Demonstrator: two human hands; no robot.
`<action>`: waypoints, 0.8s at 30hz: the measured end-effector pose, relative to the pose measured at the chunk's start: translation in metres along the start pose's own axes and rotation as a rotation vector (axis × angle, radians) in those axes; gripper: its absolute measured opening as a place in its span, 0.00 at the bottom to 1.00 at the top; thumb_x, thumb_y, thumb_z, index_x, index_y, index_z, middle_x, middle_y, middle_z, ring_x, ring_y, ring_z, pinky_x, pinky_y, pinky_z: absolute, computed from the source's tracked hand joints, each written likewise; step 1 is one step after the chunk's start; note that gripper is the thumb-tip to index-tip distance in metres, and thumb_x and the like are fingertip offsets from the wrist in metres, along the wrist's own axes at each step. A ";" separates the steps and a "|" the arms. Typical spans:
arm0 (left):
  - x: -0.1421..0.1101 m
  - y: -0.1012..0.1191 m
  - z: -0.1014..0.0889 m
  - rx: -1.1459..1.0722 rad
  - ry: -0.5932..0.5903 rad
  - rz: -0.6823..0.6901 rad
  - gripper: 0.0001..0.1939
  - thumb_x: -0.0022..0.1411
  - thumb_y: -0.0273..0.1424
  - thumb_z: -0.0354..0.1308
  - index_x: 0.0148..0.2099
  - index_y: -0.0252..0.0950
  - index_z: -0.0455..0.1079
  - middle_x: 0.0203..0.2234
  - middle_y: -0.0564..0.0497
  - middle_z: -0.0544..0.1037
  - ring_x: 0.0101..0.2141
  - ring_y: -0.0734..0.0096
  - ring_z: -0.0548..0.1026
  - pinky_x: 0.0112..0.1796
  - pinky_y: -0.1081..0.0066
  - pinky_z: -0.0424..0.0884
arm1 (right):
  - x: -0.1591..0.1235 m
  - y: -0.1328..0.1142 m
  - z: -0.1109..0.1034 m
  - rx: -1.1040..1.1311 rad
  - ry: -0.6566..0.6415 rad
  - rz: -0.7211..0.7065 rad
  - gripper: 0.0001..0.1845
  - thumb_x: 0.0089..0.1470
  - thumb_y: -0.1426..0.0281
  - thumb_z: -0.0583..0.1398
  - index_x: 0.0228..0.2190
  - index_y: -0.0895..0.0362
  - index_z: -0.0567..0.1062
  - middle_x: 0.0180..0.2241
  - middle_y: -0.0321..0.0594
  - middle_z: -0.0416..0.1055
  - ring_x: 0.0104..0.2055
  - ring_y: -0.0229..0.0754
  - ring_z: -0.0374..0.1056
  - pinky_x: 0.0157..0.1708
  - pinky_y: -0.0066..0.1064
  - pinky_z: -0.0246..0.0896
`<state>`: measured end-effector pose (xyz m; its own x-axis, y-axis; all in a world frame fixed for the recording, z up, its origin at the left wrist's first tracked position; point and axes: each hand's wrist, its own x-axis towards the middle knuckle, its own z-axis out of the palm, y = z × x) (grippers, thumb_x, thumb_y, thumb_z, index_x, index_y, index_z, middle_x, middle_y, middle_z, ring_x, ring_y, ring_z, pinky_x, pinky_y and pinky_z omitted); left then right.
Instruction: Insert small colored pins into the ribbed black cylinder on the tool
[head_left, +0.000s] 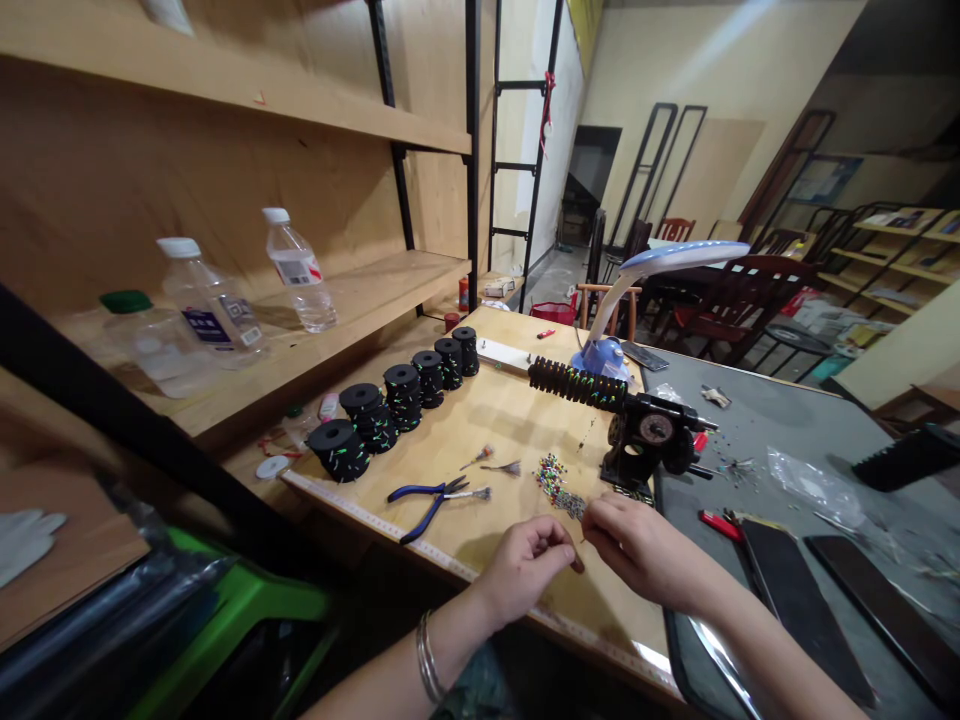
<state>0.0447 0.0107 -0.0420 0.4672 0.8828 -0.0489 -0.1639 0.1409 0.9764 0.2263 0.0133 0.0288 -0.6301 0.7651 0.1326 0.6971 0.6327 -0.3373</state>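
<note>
My left hand (525,572), with bangles on its wrist, is over the front of the wooden table (525,415), fingers curled and thumb against them. Close beside it, my right hand (634,550) is pinched, knuckles up; whatever either hand holds is hidden or too small to tell. Just beyond the fingers lie a heap of small multicoloured beads (551,474) and a pile of tiny metal pieces (571,505). Blue-handled pliers (426,515) rest to the left, near little bundles of fine strands (506,467). Behind my right hand stands a black machine (652,440) carrying a ribbed black roller (577,385).
Several black spools (364,415) with coloured flecks line the table's left side. A blue-and-white lamp (600,355) stands behind the roller. At right, a grey mat (750,420) holds dark phone-like slabs (802,610) and a plastic bag (814,485). Bottles (300,275) stand on the left shelf.
</note>
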 end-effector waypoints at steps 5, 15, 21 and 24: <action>0.006 0.002 0.004 -0.059 -0.032 -0.016 0.08 0.57 0.34 0.57 0.34 0.33 0.71 0.24 0.52 0.75 0.19 0.80 0.60 0.24 0.74 0.57 | 0.000 0.000 -0.002 0.001 -0.003 0.012 0.12 0.62 0.75 0.49 0.27 0.55 0.66 0.26 0.41 0.68 0.28 0.43 0.64 0.28 0.31 0.57; 0.012 -0.007 0.005 0.048 0.022 0.086 0.06 0.55 0.29 0.59 0.28 0.32 0.71 0.22 0.53 0.74 0.26 0.73 0.69 0.31 0.74 0.64 | 0.000 0.003 0.003 -0.006 -0.027 0.000 0.11 0.62 0.74 0.50 0.27 0.55 0.64 0.26 0.41 0.67 0.29 0.42 0.63 0.28 0.30 0.55; 0.010 -0.005 0.004 0.001 0.011 0.056 0.07 0.55 0.31 0.59 0.28 0.33 0.71 0.22 0.52 0.74 0.27 0.72 0.70 0.32 0.73 0.65 | 0.000 0.001 -0.001 0.012 -0.034 0.016 0.11 0.61 0.74 0.49 0.27 0.55 0.65 0.26 0.41 0.68 0.29 0.42 0.63 0.28 0.30 0.56; 0.008 -0.003 0.004 -0.010 0.012 0.044 0.06 0.53 0.31 0.60 0.28 0.33 0.71 0.22 0.52 0.74 0.27 0.72 0.70 0.33 0.73 0.65 | 0.000 0.000 -0.002 0.027 -0.038 0.014 0.08 0.59 0.76 0.51 0.30 0.56 0.68 0.28 0.43 0.70 0.30 0.43 0.65 0.30 0.31 0.58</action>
<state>0.0525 0.0157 -0.0446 0.4492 0.8934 -0.0082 -0.1929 0.1060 0.9755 0.2274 0.0135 0.0310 -0.6335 0.7682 0.0925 0.6966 0.6183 -0.3640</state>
